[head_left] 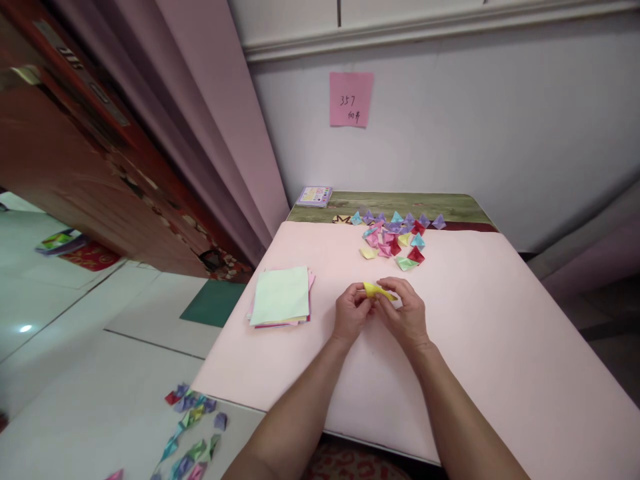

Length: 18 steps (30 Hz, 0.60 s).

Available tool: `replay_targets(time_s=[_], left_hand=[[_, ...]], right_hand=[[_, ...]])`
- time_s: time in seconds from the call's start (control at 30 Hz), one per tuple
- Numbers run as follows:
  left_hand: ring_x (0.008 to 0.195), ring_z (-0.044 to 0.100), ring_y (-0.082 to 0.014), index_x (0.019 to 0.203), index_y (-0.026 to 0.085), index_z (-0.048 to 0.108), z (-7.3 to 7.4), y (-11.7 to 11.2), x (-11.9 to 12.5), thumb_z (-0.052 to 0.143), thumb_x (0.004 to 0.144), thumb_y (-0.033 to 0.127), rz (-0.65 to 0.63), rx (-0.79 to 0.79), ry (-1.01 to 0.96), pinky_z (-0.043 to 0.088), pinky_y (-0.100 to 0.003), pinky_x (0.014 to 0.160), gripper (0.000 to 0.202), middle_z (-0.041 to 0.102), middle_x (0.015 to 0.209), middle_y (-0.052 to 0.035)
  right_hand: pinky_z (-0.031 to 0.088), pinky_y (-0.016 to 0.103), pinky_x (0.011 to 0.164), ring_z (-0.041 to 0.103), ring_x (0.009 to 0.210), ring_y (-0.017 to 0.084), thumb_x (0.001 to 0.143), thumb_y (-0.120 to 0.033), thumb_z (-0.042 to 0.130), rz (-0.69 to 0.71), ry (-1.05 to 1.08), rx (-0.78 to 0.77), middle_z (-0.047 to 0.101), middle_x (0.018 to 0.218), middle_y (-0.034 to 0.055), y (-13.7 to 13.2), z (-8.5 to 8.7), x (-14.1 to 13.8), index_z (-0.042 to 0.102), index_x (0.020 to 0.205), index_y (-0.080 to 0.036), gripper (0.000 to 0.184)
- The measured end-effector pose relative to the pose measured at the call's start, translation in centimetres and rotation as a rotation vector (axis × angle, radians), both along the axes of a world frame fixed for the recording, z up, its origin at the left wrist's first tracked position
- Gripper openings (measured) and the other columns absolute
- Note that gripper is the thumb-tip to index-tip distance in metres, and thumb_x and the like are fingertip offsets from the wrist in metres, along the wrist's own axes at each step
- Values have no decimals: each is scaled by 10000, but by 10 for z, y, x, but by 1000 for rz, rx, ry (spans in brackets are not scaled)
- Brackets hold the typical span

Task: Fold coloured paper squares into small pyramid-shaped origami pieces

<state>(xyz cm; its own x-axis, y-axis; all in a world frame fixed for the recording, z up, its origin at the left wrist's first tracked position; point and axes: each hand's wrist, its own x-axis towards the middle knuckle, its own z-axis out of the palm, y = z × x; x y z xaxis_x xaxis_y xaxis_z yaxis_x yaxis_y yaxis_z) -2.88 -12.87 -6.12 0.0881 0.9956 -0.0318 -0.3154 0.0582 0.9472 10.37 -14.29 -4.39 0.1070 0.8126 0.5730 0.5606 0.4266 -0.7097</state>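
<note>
Between my two hands, just above the pink-covered table (pixel 470 320), is a small piece of folded yellow paper (pixel 373 289). My left hand (pixel 351 310) pinches its left end between thumb and fingers. At the right end, my right hand (pixel 406 309) grips it, with the thumb along the near side. Parts of the paper are hidden behind my fingers. Beyond my hands lies a cluster of small folded paper boats (pixel 385 251) in purple, pink, red, blue, yellow and green. To the left sits a stack of square paper sheets (pixel 281 295), pale green on top.
A small pile of printed cards (pixel 315 195) lies at the table's far left corner. More folded paper pieces (pixel 190 419) are scattered on the floor at lower left. A pink note (pixel 351 99) hangs on the wall, and a purple curtain (pixel 215 100) borders the left side.
</note>
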Motion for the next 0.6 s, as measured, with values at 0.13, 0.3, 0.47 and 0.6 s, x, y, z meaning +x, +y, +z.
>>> replay_targets(time_s=[0.13, 0.3, 0.47, 0.6], left_hand=[[583, 594, -116, 957, 169, 616, -2, 0, 0, 735, 734, 293, -15, 13, 58, 485, -230, 584, 282, 673, 704, 14], [591, 586, -119, 981, 174, 614, -3, -2, 0, 687, 751, 270, -16, 49, 118, 473, -231, 589, 260, 664, 706, 12], [524, 517, -100, 1004, 174, 629, -5, -4, 0, 640, 779, 247, -36, 108, 223, 444, -221, 541, 237, 629, 661, 21], [557, 549, -108, 1014, 171, 631, -4, -3, 0, 640, 792, 258, -50, 132, 236, 467, -225, 565, 239, 663, 713, 0]], right_hand=[[518, 373, 894, 644, 1005, 225, 854, -214, 601, 15, 18, -21, 662, 1074, 66, 0, 2, 0, 686, 970, -255, 150], [492, 391, 918, 615, 1060, 240, 823, -250, 648, 64, 64, -107, 645, 1109, 75, 1, 1, 1, 630, 940, -242, 119], [481, 392, 914, 611, 1062, 248, 794, -327, 698, 120, 134, -196, 640, 1099, 76, 3, -2, 7, 581, 851, -233, 160], [507, 350, 824, 637, 976, 232, 817, -358, 682, 152, 14, -213, 644, 1096, 75, 4, -6, 14, 633, 836, -235, 134]])
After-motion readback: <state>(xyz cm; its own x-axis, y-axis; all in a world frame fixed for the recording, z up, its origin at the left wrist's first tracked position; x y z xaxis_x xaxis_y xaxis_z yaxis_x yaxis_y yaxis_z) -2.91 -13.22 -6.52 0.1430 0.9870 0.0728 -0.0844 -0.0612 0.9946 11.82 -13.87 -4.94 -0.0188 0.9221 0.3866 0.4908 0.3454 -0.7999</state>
